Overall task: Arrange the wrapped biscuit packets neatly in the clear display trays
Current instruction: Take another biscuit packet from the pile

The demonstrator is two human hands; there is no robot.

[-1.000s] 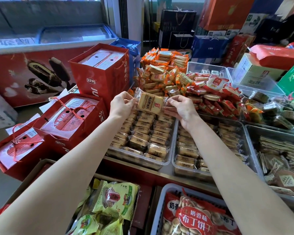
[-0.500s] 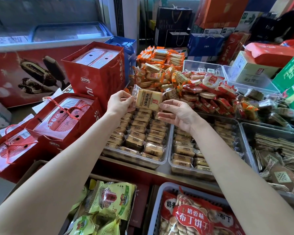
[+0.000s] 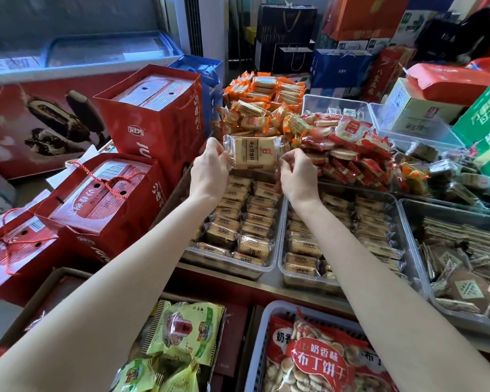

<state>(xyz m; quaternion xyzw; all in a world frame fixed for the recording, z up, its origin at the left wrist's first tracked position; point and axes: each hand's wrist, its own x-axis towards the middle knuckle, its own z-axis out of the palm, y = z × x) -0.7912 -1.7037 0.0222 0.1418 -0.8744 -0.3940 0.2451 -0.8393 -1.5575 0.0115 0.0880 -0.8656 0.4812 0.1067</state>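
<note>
head view: the left hand [image 3: 210,168] and right hand [image 3: 297,176] each pinch one end of the wrapper of a biscuit packet [image 3: 253,152], held flat above the far end of the left clear tray [image 3: 263,267]. to seat it well, keep the label facing up, line its edges with the rows of packets [image 3: 238,219] below, and lower both ends together.
</note>
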